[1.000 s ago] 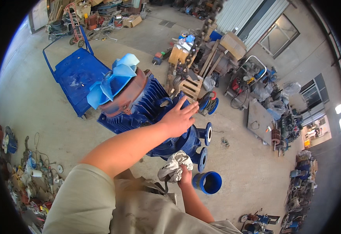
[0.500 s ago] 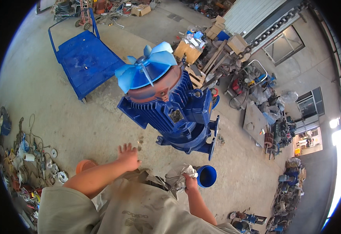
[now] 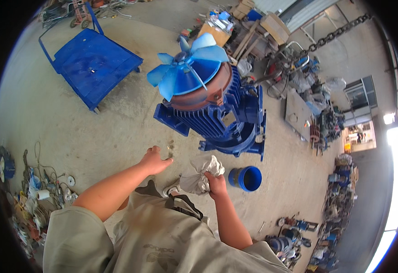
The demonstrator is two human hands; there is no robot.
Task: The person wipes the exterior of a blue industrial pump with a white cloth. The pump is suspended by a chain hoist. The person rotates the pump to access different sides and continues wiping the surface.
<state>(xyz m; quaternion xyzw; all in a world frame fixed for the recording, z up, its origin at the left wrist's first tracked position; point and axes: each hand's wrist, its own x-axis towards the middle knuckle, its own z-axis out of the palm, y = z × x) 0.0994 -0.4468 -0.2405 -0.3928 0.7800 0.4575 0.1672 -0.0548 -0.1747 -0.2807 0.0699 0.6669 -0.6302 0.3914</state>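
Observation:
A crumpled pale grey cloth (image 3: 198,176) is bunched in my right hand (image 3: 216,183), whose fingers close round its edge. My left hand (image 3: 154,161) reaches forward with nothing in it, thumb apart from the fingers. Ahead of both hands stands a big blue electric motor (image 3: 208,123), its finned body upright on a flanged base. On top, a light blue fan (image 3: 187,66) with broad blades sits over a reddish-brown end cover (image 3: 208,91). Neither hand touches the motor. Just right of my right hand, a blue bucket (image 3: 249,178) rests on the floor.
A blue flatbed trolley (image 3: 94,68) stands far left. Loose cables, discs and tools (image 3: 44,191) litter the floor at left. A heavy chain (image 3: 335,36) slants across the upper right. Motor parts (image 3: 290,236) lie at lower right, and cardboard boxes (image 3: 275,26) are piled at the back.
Both hands have moved forward, the right one carrying the cloth. My view has shifted, so the motor and bucket sit farther right in the picture. The orange-brown round thing at left is hidden now.

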